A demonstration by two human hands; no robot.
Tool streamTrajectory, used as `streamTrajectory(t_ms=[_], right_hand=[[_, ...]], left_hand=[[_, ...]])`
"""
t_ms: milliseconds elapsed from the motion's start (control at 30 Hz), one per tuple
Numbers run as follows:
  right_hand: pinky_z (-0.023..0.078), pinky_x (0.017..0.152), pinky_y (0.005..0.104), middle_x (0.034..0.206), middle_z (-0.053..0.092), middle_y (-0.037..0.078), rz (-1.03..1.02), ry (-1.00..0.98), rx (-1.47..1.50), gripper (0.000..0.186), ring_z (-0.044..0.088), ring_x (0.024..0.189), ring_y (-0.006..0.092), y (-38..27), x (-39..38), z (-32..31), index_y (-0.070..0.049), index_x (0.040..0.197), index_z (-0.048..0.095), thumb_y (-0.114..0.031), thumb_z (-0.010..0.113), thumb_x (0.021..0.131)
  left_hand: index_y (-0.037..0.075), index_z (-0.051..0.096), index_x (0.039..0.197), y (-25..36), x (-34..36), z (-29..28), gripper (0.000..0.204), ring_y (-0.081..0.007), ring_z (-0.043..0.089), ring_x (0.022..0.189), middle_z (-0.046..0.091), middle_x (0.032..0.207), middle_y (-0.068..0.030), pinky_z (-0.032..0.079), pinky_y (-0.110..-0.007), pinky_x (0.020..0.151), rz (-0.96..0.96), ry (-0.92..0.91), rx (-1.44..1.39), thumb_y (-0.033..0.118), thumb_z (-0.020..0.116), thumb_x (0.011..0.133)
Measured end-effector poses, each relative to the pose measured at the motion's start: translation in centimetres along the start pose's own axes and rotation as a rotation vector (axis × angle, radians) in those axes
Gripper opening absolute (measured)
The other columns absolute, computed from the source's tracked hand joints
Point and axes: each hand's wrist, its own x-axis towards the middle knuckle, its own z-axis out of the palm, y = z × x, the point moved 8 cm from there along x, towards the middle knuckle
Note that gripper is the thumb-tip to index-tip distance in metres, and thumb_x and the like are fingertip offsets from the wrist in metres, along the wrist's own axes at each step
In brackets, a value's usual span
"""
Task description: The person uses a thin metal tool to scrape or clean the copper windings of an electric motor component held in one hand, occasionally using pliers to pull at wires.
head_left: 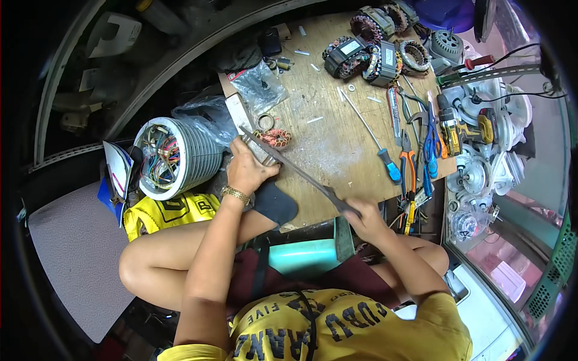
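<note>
My right hand is wrapped round the near right end of a long, flat, dark file. Slanting up to the left, the file lies across a small metal stator core at the left edge of the wooden board. My left hand grips that stator, its fingers curled against the metal just beneath the file's far end. Orange and red windings stick out beyond the core. A bare metal ring lies close by, near a pale rectangular block.
Several wound stators crowd the board's far right. Along its right side lie a screwdriver, pliers, scissors and a cordless drill. A ribbed bucket of wires stands left; a plastic bag lies behind.
</note>
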Motion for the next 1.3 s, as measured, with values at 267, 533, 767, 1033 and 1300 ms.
streamTrajectory(t_ms=[267, 533, 767, 1033, 1300], right_hand=[[0.051, 0.063, 0.0365, 0.074, 0.066, 0.016, -0.306, 0.120, -0.027, 0.038, 0.063, 0.065, 0.0245, 0.1, 13.6, 5.8, 0.002, 0.111, 0.069, -0.034, 0.064, 0.102], [0.039, 0.037, 0.0254, 0.059, 0.055, 0.000, 0.373, -0.371, 0.404, 0.053, 0.046, 0.041, 0.0082, 3.0, 24.0, -0.1, -0.008, 0.089, 0.060, -0.057, 0.047, 0.106], [0.051, 0.055, 0.0330, 0.079, 0.069, 0.011, 0.243, -0.126, 0.328, 0.033, 0.062, 0.063, 0.0156, 0.2, 16.1, 4.9, -0.001, 0.110, 0.067, -0.033, 0.059, 0.106], [0.050, 0.071, 0.0455, 0.090, 0.066, 0.024, -0.074, 0.077, -0.003, 0.030, 0.063, 0.080, 0.0439, -2.0, 3.3, 0.7, 0.003, 0.107, 0.068, -0.025, 0.059, 0.102], [0.051, 0.070, 0.0465, 0.086, 0.067, 0.024, -0.058, 0.093, -0.086, 0.029, 0.066, 0.080, 0.0440, 0.3, 7.6, 1.7, 0.003, 0.106, 0.071, -0.024, 0.063, 0.100]], left_hand=[[-0.006, 0.030, 0.132, -0.2, -0.5, 0.8, 0.109, -0.0500, 0.066, 0.104, 0.050, 0.130, -0.0304, 0.056, -0.050, 0.088, 0.032, -0.057, 0.040, 0.040, 0.095, 0.058], [-0.006, 0.028, 0.137, 1.1, 0.1, 0.6, 0.114, -0.0489, 0.064, 0.110, 0.047, 0.131, -0.0300, 0.055, -0.050, 0.092, 0.090, 0.012, -0.107, 0.038, 0.096, 0.056], [-0.006, 0.029, 0.137, -1.3, -0.7, -0.2, 0.112, -0.0483, 0.064, 0.112, 0.050, 0.133, -0.0290, 0.054, -0.049, 0.094, -0.009, 0.025, -0.020, 0.035, 0.096, 0.057], [-0.004, 0.033, 0.131, 0.4, -0.3, -0.1, 0.106, -0.0482, 0.064, 0.112, 0.049, 0.135, -0.0270, 0.054, -0.051, 0.093, -0.033, -0.012, -0.027, 0.039, 0.095, 0.057], [-0.013, 0.026, 0.140, 0.4, -0.8, 1.5, 0.121, -0.0442, 0.052, 0.125, 0.046, 0.135, -0.0300, 0.046, -0.042, 0.107, -0.067, -0.073, -0.074, 0.033, 0.097, 0.054]])
